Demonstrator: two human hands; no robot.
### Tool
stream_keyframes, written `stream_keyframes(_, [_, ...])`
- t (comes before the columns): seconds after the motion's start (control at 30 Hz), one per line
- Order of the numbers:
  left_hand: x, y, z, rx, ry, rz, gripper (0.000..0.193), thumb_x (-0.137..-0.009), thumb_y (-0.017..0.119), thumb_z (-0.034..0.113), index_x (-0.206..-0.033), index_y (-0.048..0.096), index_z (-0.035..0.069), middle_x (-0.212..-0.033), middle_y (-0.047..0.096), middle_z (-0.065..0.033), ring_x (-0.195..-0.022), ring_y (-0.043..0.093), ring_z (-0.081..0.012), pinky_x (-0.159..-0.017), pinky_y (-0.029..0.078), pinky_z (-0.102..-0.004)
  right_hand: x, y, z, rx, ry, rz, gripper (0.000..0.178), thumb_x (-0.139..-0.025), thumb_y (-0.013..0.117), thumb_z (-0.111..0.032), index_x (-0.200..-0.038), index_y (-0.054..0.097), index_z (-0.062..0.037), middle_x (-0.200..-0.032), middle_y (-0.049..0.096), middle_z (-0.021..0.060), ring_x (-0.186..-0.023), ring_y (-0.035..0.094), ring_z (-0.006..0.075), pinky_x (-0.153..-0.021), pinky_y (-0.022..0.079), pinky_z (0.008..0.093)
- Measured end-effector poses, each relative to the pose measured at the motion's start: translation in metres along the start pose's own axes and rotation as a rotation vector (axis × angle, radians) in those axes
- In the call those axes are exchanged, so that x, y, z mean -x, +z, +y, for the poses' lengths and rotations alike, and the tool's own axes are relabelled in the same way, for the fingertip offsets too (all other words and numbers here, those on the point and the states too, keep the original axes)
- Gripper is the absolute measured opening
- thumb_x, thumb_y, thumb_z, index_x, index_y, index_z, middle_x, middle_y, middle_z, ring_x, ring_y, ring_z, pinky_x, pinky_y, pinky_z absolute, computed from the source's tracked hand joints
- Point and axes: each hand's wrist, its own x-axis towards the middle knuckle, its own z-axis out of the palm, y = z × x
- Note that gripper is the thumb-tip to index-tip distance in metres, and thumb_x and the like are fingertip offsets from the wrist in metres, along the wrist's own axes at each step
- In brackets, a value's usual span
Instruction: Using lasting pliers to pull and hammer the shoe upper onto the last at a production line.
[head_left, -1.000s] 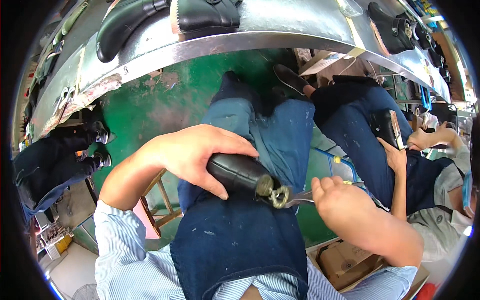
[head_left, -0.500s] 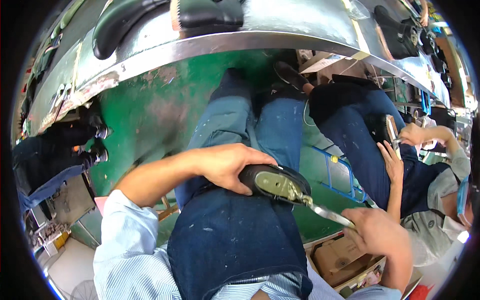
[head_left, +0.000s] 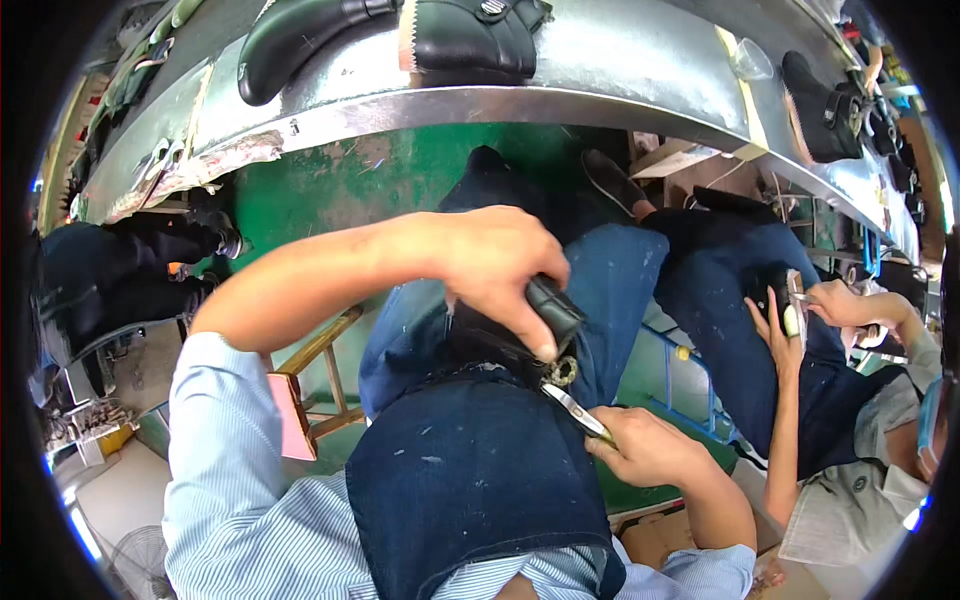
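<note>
My left hand (head_left: 500, 265) is wrapped over a black leather shoe (head_left: 553, 308) held above my lap, its thumb pressing on the near side. The back of this hand hides much of the shoe. A pair of metal pliers (head_left: 577, 410) is in my closed right hand (head_left: 645, 448), to the right of my dark apron (head_left: 475, 480). The pliers' jaws are at the shoe's lower edge, beside a crumpled yellowish-green bit (head_left: 563, 371). Whether the jaws grip it, I cannot tell.
A metal bench (head_left: 600, 95) crosses the far side, carrying black boots (head_left: 470, 45). At my right a co-worker's hands (head_left: 785, 335) hold another shoe. A blue metal frame (head_left: 690, 385) stands between us. A wooden stool (head_left: 320, 375) is at my left.
The shoe has been turned, so its yellowish-green sole no longer faces up. My left hand has risen over it. My right hand has moved left and inward with the pliers.
</note>
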Motion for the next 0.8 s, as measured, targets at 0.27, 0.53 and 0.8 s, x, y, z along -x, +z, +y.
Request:
stream_keyframes(0.27, [-0.068, 0.042, 0.005, -0.069, 0.067, -0.089, 0.059, -0.062, 0.080, 0.059, -0.080, 0.070, 0.004, -0.076, 0.064, -0.0138, -0.077, 0.064, -0.0376, -0.066, 0.050, -0.0448, 0.074, 0.002, 0.009, 0.034, 0.229, -0.037, 0.026, -0.088, 0.064, -0.015, -0.108, 0.058, 0.0011, -0.085, 0.064, 0.0265, -0.083, 0.063, 0.0449, -0.074, 0.049, 0.0502])
stream_keyframes(0.53, [-0.095, 0.024, -0.030, -0.030, -0.215, -0.125, 0.064, -0.064, 0.079, 0.062, -0.089, 0.073, 0.003, -0.077, 0.068, -0.0168, -0.077, 0.067, -0.0371, -0.068, 0.052, -0.0434, 0.098, 0.011, 0.045, -0.385, 0.163, 0.395, 0.031, -0.089, 0.064, -0.010, -0.116, 0.058, 0.0027, -0.096, 0.068, 0.0175, -0.089, 0.068, 0.0294, -0.078, 0.053, 0.0382])
stream_keyframes(0.8, [-0.023, 0.000, -0.078, 0.392, -0.635, 0.296, 0.062, -0.075, 0.074, 0.062, -0.095, 0.075, 0.003, -0.084, 0.073, -0.0143, -0.081, 0.071, -0.0241, -0.076, 0.054, -0.0348, -0.074, 0.052, 0.054, -0.776, 0.063, 0.886, 0.049, -0.084, 0.077, -0.020, -0.119, 0.053, 0.0037, -0.100, 0.066, 0.0113, -0.086, 0.064, 0.0189, -0.080, 0.052, 0.0323])
